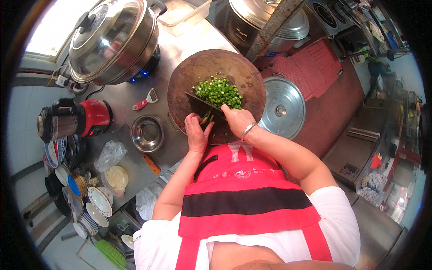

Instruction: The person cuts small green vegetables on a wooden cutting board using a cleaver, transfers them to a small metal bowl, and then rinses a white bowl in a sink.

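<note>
A round wooden chopping board (216, 60) lies on the steel worktop in front of me. Chopped green peppers (219, 91) are heaped on its middle, on the far side of a cleaver's dark blade (209, 105). My right hand (238, 121) grips the cleaver, whose handle is hidden in the fist. On the near side of the blade my left hand (197, 133) holds down a few green stems or pepper pieces (207, 118), with fingertips close to the blade. A metal bangle circles my right wrist.
A lidded steel steamer pot (114, 47) stands at the far left. Nearer are a peeler (145, 102), a red blender (96, 118), a steel bowl (147, 134) and an orange-handled tool (151, 164). Stacked dishes (100, 201) crowd the lower left. A round metal lid (281, 108) lies right of the board.
</note>
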Available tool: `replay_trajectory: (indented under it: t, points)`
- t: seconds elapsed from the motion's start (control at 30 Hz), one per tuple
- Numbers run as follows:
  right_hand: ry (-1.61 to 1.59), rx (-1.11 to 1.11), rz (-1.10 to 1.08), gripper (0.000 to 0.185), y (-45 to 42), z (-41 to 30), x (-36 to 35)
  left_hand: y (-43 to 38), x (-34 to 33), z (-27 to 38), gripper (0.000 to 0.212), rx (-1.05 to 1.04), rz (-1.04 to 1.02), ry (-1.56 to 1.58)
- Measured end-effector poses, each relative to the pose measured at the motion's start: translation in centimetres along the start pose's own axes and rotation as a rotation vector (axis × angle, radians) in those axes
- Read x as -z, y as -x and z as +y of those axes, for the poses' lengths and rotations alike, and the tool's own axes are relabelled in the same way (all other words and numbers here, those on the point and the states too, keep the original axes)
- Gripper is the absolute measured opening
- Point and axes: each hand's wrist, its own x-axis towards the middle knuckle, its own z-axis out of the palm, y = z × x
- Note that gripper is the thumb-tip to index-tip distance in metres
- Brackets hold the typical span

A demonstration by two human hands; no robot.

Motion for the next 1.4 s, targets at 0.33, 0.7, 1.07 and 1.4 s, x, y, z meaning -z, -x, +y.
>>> replay_trajectory:
  t: [0.33, 0.7, 1.07, 1.4]
  points:
    - [-0.029, 0.028, -0.012, 0.014, 0.9, -0.4, -0.3, 0.0, 0.3, -1.5, 0.022, -0.018, 0.0, 0.056]
    - [-0.029, 0.006, -0.013, 0.016, 0.9, 0.4, -0.4, 0.2, 0.2, -0.7, 0.04, -0.025, -0.082, -0.038]
    - [-0.002, 0.02, -0.007, 0.016, 0.8, 0.3, -0.4, 0.0, 0.8, -1.1, 0.032, -0.067, -0.109, 0.051]
    - [0.059, 0.049, 0.013, 0.015, 1.2, -0.4, 0.6, -0.3, 0.6, -2.3, 0.018, -0.182, -0.123, 0.147]
